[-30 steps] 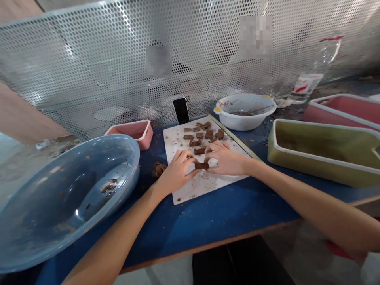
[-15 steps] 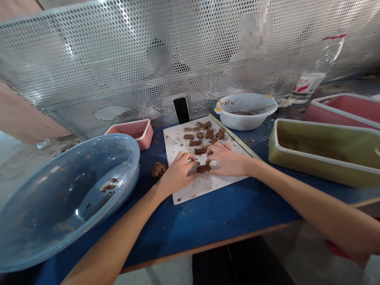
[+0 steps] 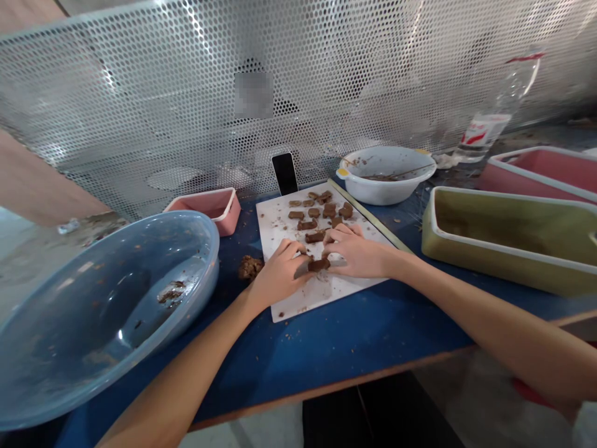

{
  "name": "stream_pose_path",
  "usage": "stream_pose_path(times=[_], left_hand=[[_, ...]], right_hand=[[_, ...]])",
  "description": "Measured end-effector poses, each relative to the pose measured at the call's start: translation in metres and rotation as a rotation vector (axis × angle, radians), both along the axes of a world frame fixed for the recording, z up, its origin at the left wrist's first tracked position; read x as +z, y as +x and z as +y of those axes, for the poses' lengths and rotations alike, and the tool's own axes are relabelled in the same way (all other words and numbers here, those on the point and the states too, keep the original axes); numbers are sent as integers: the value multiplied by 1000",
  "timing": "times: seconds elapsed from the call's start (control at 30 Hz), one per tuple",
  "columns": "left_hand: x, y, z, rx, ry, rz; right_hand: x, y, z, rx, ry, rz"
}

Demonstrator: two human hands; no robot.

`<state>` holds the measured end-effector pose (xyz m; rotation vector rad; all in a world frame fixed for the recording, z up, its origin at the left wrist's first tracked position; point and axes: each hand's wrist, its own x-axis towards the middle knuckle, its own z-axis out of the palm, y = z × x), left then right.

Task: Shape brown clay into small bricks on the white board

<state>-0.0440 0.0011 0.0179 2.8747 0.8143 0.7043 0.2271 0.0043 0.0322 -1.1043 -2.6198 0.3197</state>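
Observation:
A short, bar-shaped piece of brown clay lies on the white board between my two hands. My left hand has its fingers curled, with the tips at the left end of the piece. From the other side, the bent fingers of my right hand press against the right end. Just beyond them is another brown bar, and several small shaped clay pieces sit in rows toward the back of the board. A rough brown lump rests left of my left hand.
A large blue basin leans at the left, near a small pink box. A phone stands behind the board. A pale strip lines its right edge. A white bowl, green trough and bottle are at right.
Both hands stay at the two ends of the clay piece. The piece has shifted very slightly left, and the right fingers with it.

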Motion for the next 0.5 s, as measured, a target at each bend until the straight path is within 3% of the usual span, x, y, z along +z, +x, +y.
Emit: stream_pose_path(times=[0.5], left_hand=[[2, 2, -2, 9, -16, -23]], right_hand=[[7, -1, -7, 19, 72, -48]])
